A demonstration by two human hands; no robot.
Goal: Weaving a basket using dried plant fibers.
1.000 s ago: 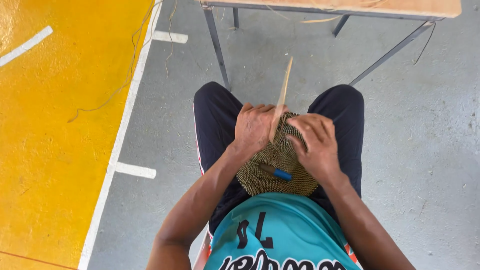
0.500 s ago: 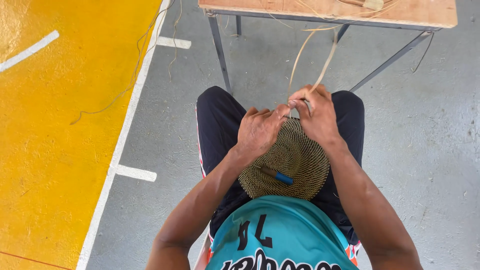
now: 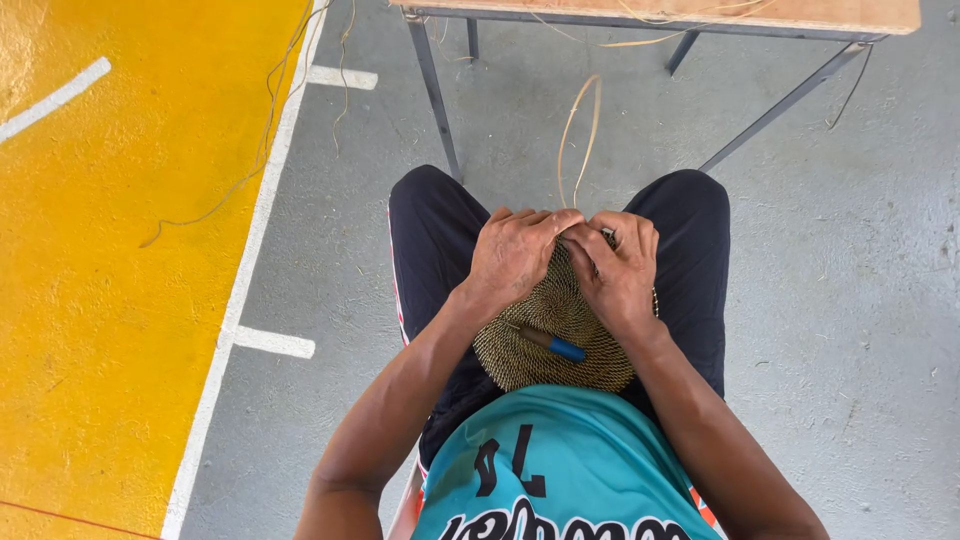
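Straw-coloured coils make up the round woven disc (image 3: pixel 555 340) that rests on the person's lap, leaning against the teal jersey (image 3: pixel 560 470). Both hands meet at its far edge: the left hand (image 3: pixel 515 255) curls its fingers over the rim and the right hand (image 3: pixel 615 270) presses in beside it, thumb to thumb. Each is clenched on the weave, and together they pinch the thin pale strand (image 3: pixel 580 135) that loops upward from between them toward the surface (image 3: pixel 660 12) ahead. A slim tool with a blue handle (image 3: pixel 548 343) lies stuck flat across the middle of the disc.

To do this stitch well, it seems wise to keep the rim pinned firmly with one hand while the other draws the strand snug, so the new wrap sits tight against the last coil without a gap. The loop should be kept free of kinks as it shortens.

The disc looks dense and even, its rows tight and concentric, golden brown with a slightly domed shape. More loose strands lie on the surface and on the grey floor (image 3: pixel 850 300).
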